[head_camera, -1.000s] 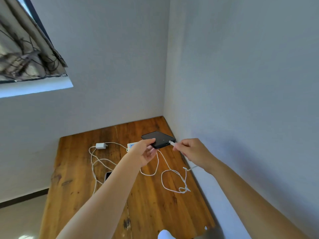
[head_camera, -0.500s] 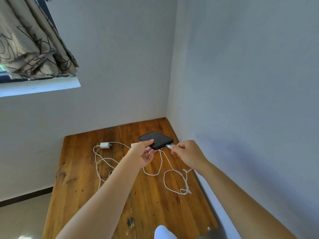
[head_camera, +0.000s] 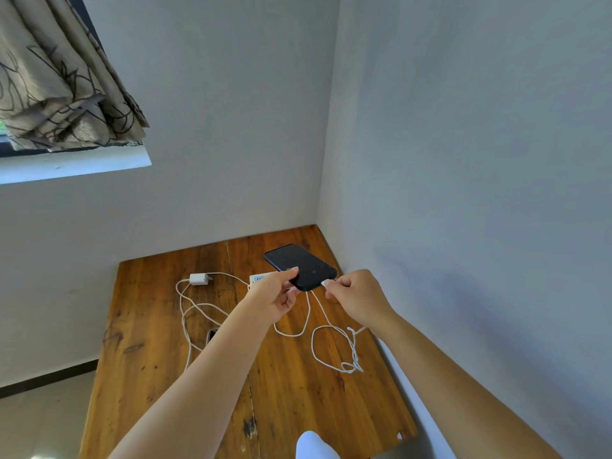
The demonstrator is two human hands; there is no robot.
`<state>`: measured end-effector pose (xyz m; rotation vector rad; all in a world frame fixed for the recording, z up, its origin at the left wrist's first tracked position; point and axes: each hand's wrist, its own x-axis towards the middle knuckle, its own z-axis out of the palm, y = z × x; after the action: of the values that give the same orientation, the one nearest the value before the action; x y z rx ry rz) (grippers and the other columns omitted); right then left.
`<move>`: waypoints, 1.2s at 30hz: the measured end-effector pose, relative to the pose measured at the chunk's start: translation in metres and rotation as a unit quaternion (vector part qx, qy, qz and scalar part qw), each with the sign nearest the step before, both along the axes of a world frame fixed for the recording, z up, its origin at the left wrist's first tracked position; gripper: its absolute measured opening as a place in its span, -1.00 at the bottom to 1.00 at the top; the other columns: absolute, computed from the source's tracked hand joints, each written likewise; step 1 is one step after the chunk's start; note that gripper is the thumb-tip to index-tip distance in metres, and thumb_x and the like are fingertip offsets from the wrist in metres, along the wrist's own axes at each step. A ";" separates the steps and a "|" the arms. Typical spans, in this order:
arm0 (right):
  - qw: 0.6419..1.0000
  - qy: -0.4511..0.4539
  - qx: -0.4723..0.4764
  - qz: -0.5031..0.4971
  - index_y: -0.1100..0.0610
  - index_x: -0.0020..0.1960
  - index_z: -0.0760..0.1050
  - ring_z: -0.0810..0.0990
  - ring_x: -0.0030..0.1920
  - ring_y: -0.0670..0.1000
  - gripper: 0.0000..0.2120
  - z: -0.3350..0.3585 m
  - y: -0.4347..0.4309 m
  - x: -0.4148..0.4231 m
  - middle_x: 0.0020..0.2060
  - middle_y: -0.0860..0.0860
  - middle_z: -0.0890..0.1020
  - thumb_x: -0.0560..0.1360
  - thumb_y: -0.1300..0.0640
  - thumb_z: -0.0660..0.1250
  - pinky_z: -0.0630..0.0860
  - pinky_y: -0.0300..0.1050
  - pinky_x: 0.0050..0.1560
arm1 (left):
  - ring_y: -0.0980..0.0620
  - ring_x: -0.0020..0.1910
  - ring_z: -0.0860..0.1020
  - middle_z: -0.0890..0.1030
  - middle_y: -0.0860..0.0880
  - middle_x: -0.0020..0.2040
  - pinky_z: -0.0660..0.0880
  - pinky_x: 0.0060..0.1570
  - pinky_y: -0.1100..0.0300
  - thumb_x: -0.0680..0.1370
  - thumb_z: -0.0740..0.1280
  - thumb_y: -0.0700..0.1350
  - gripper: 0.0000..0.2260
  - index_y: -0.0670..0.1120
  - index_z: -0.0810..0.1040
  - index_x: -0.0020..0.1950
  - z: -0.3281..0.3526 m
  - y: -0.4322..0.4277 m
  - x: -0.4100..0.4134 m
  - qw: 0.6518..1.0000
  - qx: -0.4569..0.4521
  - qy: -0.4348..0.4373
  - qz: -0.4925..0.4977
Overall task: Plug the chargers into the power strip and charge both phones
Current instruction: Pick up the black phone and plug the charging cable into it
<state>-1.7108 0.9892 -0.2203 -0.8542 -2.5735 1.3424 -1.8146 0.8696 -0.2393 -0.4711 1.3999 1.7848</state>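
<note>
Closing the last gap, the right hand (head_camera: 356, 298) now pinches the cable plug (head_camera: 325, 282) against the black phone (head_camera: 300, 266) gripped aloft by the left hand (head_camera: 275, 298), so charging looks imminent above the wooden table (head_camera: 159, 326) in this bare white-walled corner.

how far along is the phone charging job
Done: nothing clearly. In hand: left hand holds the black phone above the table while right hand presses a cable plug to its edge. Left: the white charger lies loose, unplugged from the power strip, and the second phone lies mostly hidden behind the left arm.
</note>
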 end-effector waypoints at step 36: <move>0.996 -0.027 -0.077 0.043 0.28 -0.11 0.60 0.47 -0.39 -0.08 -0.69 -0.028 0.003 -0.004 -0.38 0.08 0.54 0.56 0.04 0.26 0.44 -0.24 -0.31 | -0.08 -0.13 0.65 0.63 -0.17 0.10 0.56 -0.45 0.26 0.48 0.43 -0.17 -0.50 -0.10 0.36 0.39 -0.016 -0.007 -0.006 0.998 0.028 -0.034 0.042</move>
<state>-1.7147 0.9925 -0.2481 -0.8216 -2.6021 1.5812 -1.8211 0.8625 -0.2558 -0.5617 1.2968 1.8536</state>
